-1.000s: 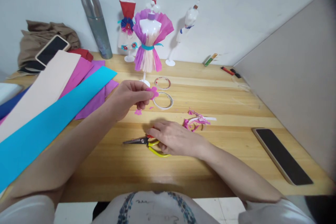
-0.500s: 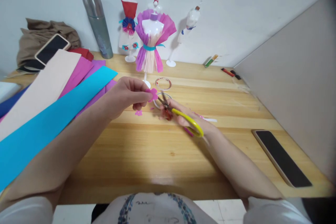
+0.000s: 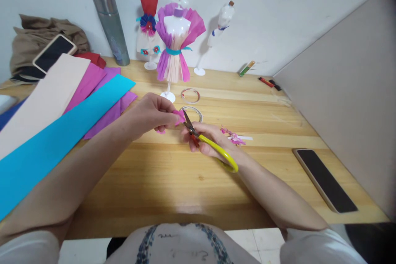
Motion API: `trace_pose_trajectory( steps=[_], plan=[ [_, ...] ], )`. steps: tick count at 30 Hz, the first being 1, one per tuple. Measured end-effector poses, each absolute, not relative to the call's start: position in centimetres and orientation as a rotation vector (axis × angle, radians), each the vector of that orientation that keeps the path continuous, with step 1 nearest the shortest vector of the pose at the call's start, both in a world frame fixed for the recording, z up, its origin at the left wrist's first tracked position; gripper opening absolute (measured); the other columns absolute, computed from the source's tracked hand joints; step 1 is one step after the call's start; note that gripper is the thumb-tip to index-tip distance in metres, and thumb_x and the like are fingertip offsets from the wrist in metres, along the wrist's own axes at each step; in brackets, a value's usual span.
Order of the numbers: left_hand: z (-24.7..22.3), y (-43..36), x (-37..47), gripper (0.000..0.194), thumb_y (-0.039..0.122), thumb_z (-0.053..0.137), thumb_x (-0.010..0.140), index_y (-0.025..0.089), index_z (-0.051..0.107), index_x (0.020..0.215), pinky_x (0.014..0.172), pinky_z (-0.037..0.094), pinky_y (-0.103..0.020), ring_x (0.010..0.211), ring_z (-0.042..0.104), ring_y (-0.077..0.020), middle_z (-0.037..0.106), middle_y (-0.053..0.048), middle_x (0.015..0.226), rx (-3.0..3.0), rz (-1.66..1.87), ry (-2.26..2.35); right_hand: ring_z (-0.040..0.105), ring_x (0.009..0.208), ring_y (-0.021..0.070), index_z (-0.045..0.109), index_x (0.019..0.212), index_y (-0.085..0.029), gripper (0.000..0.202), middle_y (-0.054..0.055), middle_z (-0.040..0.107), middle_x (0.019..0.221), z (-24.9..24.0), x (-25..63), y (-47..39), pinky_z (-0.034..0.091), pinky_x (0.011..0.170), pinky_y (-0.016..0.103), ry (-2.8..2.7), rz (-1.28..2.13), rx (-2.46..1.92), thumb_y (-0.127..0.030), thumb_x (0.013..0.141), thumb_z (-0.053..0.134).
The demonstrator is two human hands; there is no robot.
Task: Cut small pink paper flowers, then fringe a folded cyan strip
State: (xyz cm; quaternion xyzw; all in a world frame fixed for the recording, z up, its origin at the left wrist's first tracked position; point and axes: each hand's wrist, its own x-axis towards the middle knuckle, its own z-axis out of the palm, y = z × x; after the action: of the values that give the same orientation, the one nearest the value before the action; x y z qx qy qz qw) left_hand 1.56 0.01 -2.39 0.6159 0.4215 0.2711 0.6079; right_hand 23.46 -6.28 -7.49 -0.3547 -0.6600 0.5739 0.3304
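Between the thumb and fingers of my left hand is a small pink paper piece, pinched over the middle of the table. My right hand grips scissors with yellow handles, their blades pointing up and left. The blade tips are at the right edge of the pink paper, and the blades are slightly apart. Behind the hands lie two tape rings, the nearer partly hidden by the scissors. Pink paper scraps are heaped beyond my right hand, beside a white strip.
Long crepe paper strips, a blue one on top, spread under my left arm. Several small mannequins, one in a purple and pink paper dress, stand along the wall beside a flask. A phone lies at right, a glue stick farther back.
The scissors have come up against the pink paper, which was a flower shape just clear of the blades. The whole view has shifted slightly.
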Motion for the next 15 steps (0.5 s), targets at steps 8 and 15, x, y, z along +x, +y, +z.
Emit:
trace_pose_trajectory(
  steps=[8,15],
  plan=[
    [-2.51,0.05,1.53,0.021,0.022,0.076,0.064,0.017,0.066,0.047,0.038,0.03,-0.02,0.038,0.044,-0.0072,0.054,0.001,0.041,1.48,0.585,1.016,0.049,0.062,0.0134,0.067,0.107,-0.018,0.072,-0.001,0.055,0.075,-7.31,23.56,-6.1,0.037,0.058,0.028,-1.731,1.514,-0.981,-0.082,0.076,0.069],
    [-2.26,0.09,1.48,0.017,0.017,0.073,0.063,0.017,0.069,0.046,0.038,0.028,-0.02,0.037,0.045,-0.0077,0.057,-0.001,0.042,1.43,0.554,0.995,0.045,0.064,0.013,0.065,0.106,-0.017,0.07,-0.002,0.051,0.074,-7.15,23.42,-6.18,0.036,0.058,0.027,-1.753,1.499,-0.986,-0.081,0.077,0.069]
  ],
)
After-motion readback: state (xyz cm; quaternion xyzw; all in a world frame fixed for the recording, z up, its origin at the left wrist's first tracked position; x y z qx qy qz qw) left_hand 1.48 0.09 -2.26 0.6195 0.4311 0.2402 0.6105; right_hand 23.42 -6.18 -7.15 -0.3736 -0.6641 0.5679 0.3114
